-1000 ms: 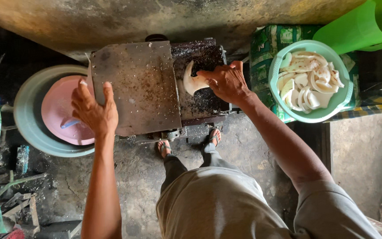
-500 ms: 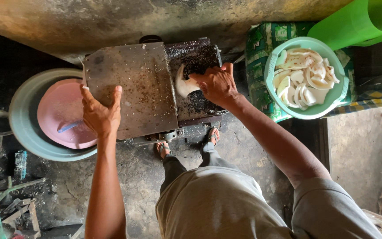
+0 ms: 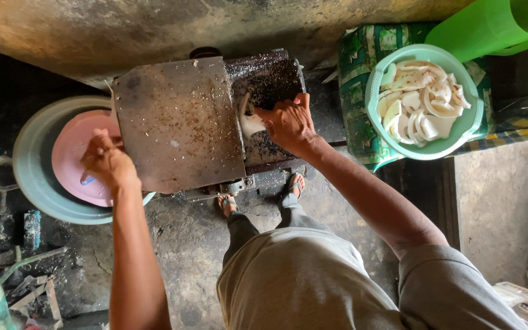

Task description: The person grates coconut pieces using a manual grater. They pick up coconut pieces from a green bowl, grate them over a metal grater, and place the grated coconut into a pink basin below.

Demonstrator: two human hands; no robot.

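R hand [image 3: 288,122], frame centre: fingers curled round one white coconut piece [image 3: 250,124], pressing it leftward vs the dark speckled bed of the grater machine [image 3: 270,85]. Piece lies just left of the knuckles, long axis approx vertical in frame. R hand is the nearer one by far.

L hand [image 3: 106,160], left of centre: loosely closed at left edge of the metal cover plate [image 3: 178,122], over the pink basin [image 3: 80,159]; can't tell if it grips anything.

Counts: 1 piece in hand; 1 grey tub [image 3: 32,165]; 1 green bowl [image 3: 377,85] upper right, many pieces, uncountable.
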